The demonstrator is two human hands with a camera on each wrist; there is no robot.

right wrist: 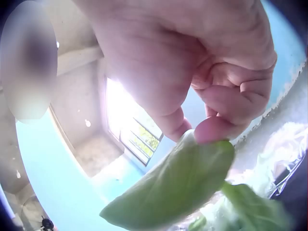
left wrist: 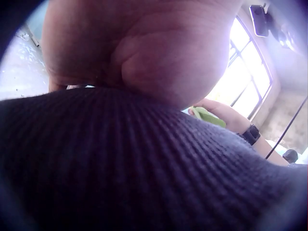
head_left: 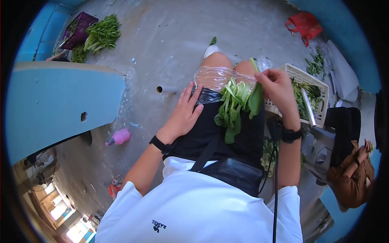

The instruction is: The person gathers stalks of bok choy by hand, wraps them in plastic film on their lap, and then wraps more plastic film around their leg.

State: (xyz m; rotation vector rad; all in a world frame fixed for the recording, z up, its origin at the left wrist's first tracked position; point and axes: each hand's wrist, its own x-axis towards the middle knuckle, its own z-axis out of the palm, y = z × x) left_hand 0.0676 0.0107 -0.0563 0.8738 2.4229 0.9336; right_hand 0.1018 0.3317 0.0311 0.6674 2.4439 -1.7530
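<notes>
Between thumb and fingertips, the right hand [head_left: 274,87] pinches a single green leaf [head_left: 255,101] by its pale stalk, held above the lap; the right wrist view shows the same leaf [right wrist: 168,185] hanging from the right hand [right wrist: 192,72]. A bunch of leafy greens [head_left: 231,105] lies on the lap over clear plastic film [head_left: 214,77]. The left hand [head_left: 185,115] rests with spread fingers on the thigh, touching the film's edge. In the left wrist view, the heel of the left hand [left wrist: 144,53] is close over dark ribbed cloth [left wrist: 120,154].
A white crate [head_left: 323,87] with greens stands beside the right knee. Another person [head_left: 352,174] sits at the right. Elsewhere are a red bag [head_left: 304,26], a purple crate [head_left: 80,30] with greens, a pink bottle [head_left: 120,137] and a blue panel [head_left: 60,105].
</notes>
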